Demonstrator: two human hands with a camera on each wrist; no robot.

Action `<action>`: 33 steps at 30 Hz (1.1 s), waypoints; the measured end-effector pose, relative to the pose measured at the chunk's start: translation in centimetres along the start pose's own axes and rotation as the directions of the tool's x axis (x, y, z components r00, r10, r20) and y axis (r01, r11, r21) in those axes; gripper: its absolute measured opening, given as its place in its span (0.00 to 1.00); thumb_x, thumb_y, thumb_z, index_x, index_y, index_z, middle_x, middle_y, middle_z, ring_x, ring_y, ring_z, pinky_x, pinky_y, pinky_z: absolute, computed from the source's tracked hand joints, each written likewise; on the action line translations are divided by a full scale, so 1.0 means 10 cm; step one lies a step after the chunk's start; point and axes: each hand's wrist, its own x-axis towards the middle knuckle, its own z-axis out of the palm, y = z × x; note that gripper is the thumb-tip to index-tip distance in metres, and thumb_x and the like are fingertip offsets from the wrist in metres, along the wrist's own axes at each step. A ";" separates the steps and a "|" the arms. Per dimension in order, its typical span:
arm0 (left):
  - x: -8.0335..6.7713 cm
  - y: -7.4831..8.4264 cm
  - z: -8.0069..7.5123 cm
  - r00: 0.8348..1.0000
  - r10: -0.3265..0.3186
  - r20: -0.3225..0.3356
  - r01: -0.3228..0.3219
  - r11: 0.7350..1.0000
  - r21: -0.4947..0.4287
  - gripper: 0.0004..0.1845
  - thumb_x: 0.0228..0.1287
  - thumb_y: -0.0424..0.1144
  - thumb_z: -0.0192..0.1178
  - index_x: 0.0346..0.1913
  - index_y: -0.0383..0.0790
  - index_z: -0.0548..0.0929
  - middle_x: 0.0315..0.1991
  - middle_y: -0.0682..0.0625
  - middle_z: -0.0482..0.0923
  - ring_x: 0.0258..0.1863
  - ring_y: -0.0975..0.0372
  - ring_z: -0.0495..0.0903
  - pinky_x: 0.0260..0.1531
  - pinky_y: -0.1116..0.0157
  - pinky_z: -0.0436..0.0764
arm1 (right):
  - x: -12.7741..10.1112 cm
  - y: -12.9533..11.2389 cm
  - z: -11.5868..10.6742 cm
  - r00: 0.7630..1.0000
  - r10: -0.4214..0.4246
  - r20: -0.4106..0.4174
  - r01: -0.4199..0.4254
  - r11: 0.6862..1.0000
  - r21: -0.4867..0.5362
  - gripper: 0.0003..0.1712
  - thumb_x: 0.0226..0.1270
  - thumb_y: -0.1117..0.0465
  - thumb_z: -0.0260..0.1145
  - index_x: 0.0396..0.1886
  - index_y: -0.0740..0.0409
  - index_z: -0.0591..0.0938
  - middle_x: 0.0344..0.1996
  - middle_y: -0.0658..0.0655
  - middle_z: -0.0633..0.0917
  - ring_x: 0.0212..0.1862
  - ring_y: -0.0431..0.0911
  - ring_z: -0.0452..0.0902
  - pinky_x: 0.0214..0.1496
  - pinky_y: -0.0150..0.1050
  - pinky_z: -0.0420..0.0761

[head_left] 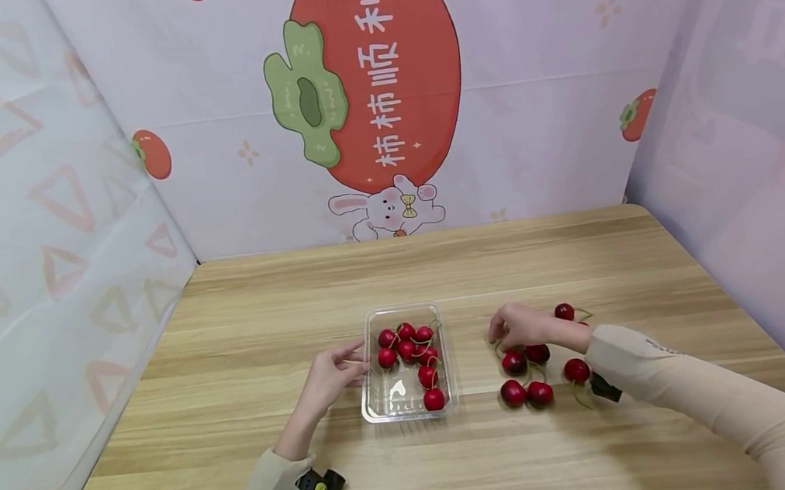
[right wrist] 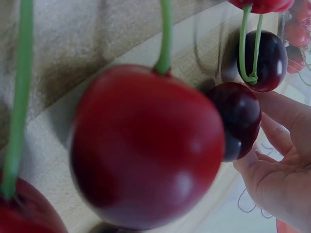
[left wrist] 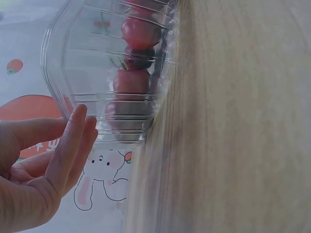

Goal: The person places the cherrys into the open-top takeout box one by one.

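A clear plastic tray (head_left: 378, 402) sits mid-table with several red cherries (head_left: 407, 346) in it. My left hand (head_left: 339, 370) lies at its left side, straight fingers touching the rim. In the left wrist view the fingers (left wrist: 73, 141) rest flat against the tray wall (left wrist: 82, 63), and the cherries (left wrist: 132, 80) show through it. Loose cherries (head_left: 526, 393) lie to the right. My right hand (head_left: 517, 326) hovers over them, fingers loosely bent down. In the right wrist view its fingers (right wrist: 284, 145) touch a dark cherry (right wrist: 240, 126); no closed grip shows. A big red cherry (right wrist: 146, 145) fills the foreground.
The wooden table (head_left: 265, 310) is enclosed by printed backdrop panels (head_left: 379, 90) at the back and both sides. One cherry (head_left: 564, 312) lies just beyond my right hand. Small black devices sit at both wrists (head_left: 321, 485).
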 end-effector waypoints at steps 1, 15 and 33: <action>0.00 0.00 0.00 1.000 0.001 0.001 -0.001 1.000 0.000 0.25 0.50 0.20 0.55 0.55 0.23 0.69 0.39 0.32 0.76 0.33 0.47 0.80 0.29 0.62 0.85 | 0.00 0.00 0.00 1.000 0.004 -0.001 -0.004 1.000 0.001 0.06 0.46 0.74 0.66 0.26 0.63 0.82 0.26 0.53 0.82 0.30 0.40 0.75 0.30 0.29 0.80; 0.00 0.00 0.00 1.000 0.004 0.005 -0.004 1.000 -0.005 0.25 0.50 0.20 0.55 0.55 0.23 0.68 0.39 0.31 0.76 0.34 0.48 0.80 0.31 0.61 0.85 | -0.04 -0.06 -0.03 0.997 0.074 0.006 -0.075 0.993 0.087 0.06 0.45 0.76 0.63 0.26 0.67 0.83 0.23 0.56 0.82 0.20 0.37 0.71 0.17 0.24 0.73; -0.01 -0.01 0.00 1.000 0.023 0.006 -0.022 1.000 -0.005 0.24 0.50 0.20 0.55 0.54 0.22 0.68 0.39 0.31 0.76 0.33 0.48 0.80 0.30 0.62 0.85 | -0.08 -0.07 -0.18 1.000 -0.009 -0.001 0.009 0.996 0.092 0.08 0.46 0.76 0.60 0.26 0.69 0.83 0.22 0.57 0.83 0.22 0.38 0.75 0.21 0.24 0.76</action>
